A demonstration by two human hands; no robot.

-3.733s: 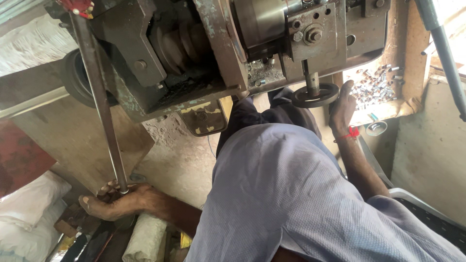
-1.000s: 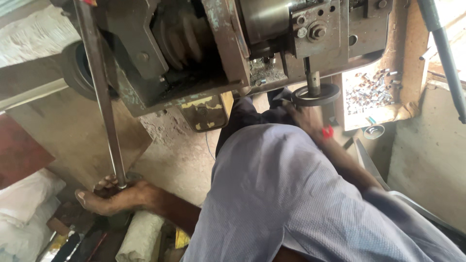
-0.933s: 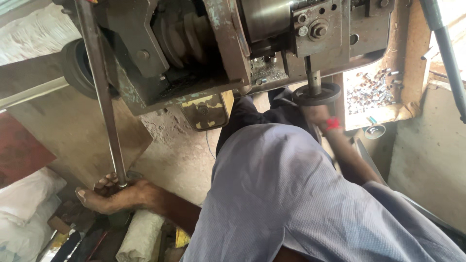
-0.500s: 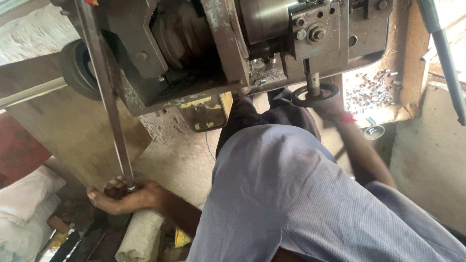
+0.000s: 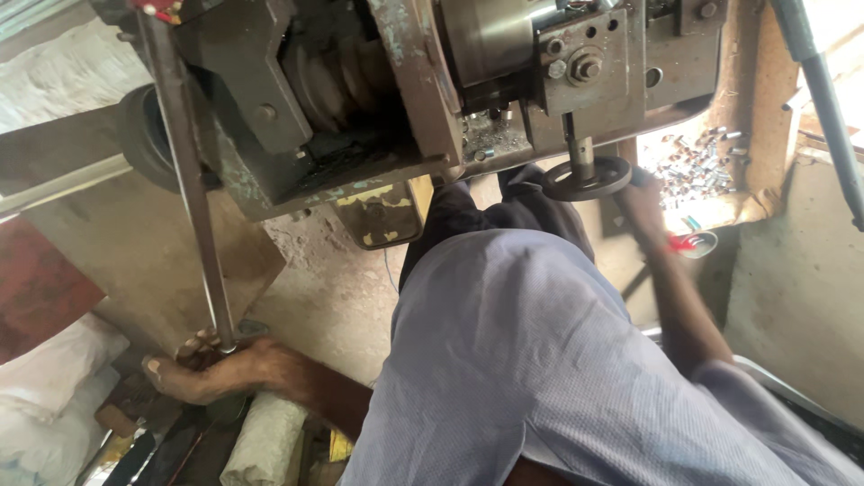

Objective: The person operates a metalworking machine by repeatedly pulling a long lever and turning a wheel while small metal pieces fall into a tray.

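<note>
My left hand (image 5: 211,367) is closed around the lower end of a long steel lever rod (image 5: 193,198) that runs up to the machine's top left. My right hand (image 5: 644,200), a red band at its wrist, grips the right rim of a small dark handwheel (image 5: 587,178) under the grey lathe-like machine (image 5: 360,99); the hand is blurred. A shiny round chuck (image 5: 490,36) sits above the handwheel. My light blue shirt (image 5: 522,360) fills the lower middle and hides what is beneath it.
A heap of small metal parts (image 5: 702,160) lies in the light behind the handwheel. White sacks (image 5: 54,387) and a red-brown panel (image 5: 36,288) are at the left. A pale rolled bundle (image 5: 265,441) lies below my left hand. A dark pipe (image 5: 823,90) slants down the right edge.
My right hand has travelled around the handwheel's rim, from below it to its right side. My left hand stays shut on the lever's end, shifted slightly.
</note>
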